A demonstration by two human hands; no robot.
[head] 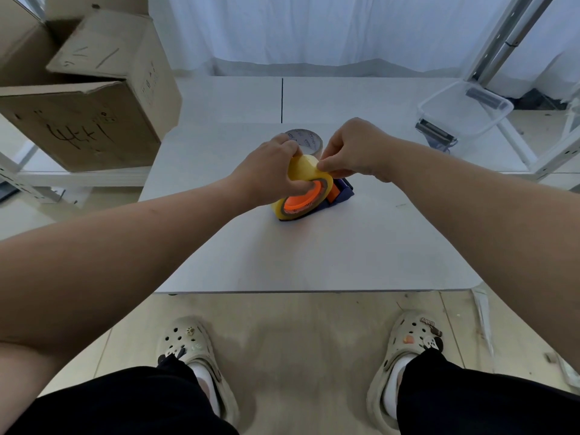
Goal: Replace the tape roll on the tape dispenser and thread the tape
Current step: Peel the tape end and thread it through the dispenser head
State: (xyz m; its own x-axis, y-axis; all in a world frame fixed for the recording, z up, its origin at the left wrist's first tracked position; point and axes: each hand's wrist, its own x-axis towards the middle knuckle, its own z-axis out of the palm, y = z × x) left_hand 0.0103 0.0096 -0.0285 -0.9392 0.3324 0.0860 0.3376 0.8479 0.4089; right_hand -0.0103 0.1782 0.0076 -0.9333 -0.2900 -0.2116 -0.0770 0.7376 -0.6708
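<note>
From my remote seat I see the yellow tape roll (306, 169) sitting on the orange hub (303, 197) of the blue dispenser (342, 191), which lies near the middle of the desk (314, 252). The left hand (266, 171) has its grip clenched round the roll, fingers over the far rim and thumb tucked in at the hub. The right hand (354, 149) comes in from the other side, thumb and forefinger pinched on the roll's outer wrap near the top. I cannot tell whether they have the loose end.

The relation that matters is this: the dispenser's long axis runs from the roll away to the right, so its blue front end lies just below and behind the right hand. That makes the right hand the nearer one for drawing tape toward it, I judge, with the left steadying the roll. Seating looks done and threading not yet.

A grey printed roll (309, 138) lies just behind the hands.
</note>
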